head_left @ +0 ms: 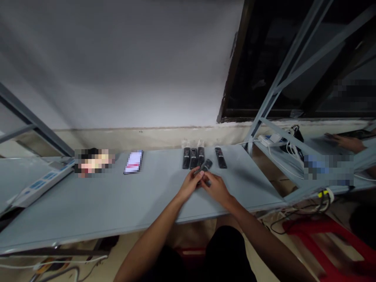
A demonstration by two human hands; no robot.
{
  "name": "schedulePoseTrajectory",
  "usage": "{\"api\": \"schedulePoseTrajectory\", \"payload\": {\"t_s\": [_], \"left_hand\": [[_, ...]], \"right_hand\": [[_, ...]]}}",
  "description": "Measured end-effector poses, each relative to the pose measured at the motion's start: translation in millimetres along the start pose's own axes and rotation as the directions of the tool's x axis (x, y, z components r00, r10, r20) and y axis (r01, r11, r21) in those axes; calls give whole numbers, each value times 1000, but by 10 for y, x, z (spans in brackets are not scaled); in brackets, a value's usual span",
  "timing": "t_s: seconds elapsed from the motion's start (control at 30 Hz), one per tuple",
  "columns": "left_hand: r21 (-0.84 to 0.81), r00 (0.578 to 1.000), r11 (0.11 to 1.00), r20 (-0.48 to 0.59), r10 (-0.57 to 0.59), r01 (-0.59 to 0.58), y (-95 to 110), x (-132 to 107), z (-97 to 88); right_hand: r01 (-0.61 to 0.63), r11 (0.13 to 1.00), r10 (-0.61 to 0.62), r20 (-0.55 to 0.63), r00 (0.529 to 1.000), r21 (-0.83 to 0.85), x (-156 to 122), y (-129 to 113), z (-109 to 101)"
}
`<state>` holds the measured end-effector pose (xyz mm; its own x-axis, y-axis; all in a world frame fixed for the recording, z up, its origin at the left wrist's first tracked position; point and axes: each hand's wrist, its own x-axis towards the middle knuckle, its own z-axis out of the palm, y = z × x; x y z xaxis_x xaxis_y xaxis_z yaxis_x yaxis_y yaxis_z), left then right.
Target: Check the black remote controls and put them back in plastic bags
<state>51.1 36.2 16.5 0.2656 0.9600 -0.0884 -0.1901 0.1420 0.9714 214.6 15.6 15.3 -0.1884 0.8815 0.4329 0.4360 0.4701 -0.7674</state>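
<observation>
My left hand (189, 184) and my right hand (216, 187) meet over the grey table (117, 196), both closed around one black remote control (205, 167) that tilts up and away from me. Just behind it, three black remotes (193, 157) lie side by side in a row. A further black remote (220, 157) lies a little to the right of them, apart from the row.
A phone (134, 162) with a lit screen lies at the back left of the table. A white power strip (39, 184) sits at the far left. Another person's hand (348, 143) rests on the neighbouring table at right. A red stool (323, 239) stands below.
</observation>
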Motion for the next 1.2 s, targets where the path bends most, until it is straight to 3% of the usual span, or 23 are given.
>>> {"api": "schedulePoseTrajectory", "payload": {"t_s": [0.1,0.17,0.27,0.4,0.53,0.6,0.67,0.73,0.83,1.0,1.2], "left_hand": [[236,977,963,-136,162,-127,22,-123,-75],[388,956,904,-146,254,-181,39,-182,-166],[473,951,861,-133,280,-187,115,-252,-298],[548,921,800,-127,368,-244,403,-362,-398],[662,902,700,-86,424,-266,807,-480,-389],[672,887,680,-74,456,-294,972,-518,-340],[671,883,665,-34,469,-327,1092,-538,-274],[681,892,651,7,453,-335,1174,-547,-210],[707,907,630,39,420,-322,1250,-547,-161],[661,885,657,22,464,-361,1307,-498,-223],[675,874,678,-101,475,-291,1246,-451,-444]], "right_hand": [[-115,948,85,113,990,295,-185,-65,153],[-174,897,119,158,980,406,-274,-39,172],[-268,829,256,92,962,492,-352,45,100],[-437,632,517,73,853,640,-387,108,-51],[-492,512,644,64,762,704,-360,47,-105],[-469,479,657,52,752,742,-314,-8,-92],[-432,411,625,96,774,803,-257,-59,-69],[-418,322,568,179,803,850,-213,-93,-50],[-430,251,560,233,795,867,-216,-109,-36],[-478,203,572,293,767,855,-360,-112,-78],[-534,280,551,322,770,798,-441,-58,-139]]}}
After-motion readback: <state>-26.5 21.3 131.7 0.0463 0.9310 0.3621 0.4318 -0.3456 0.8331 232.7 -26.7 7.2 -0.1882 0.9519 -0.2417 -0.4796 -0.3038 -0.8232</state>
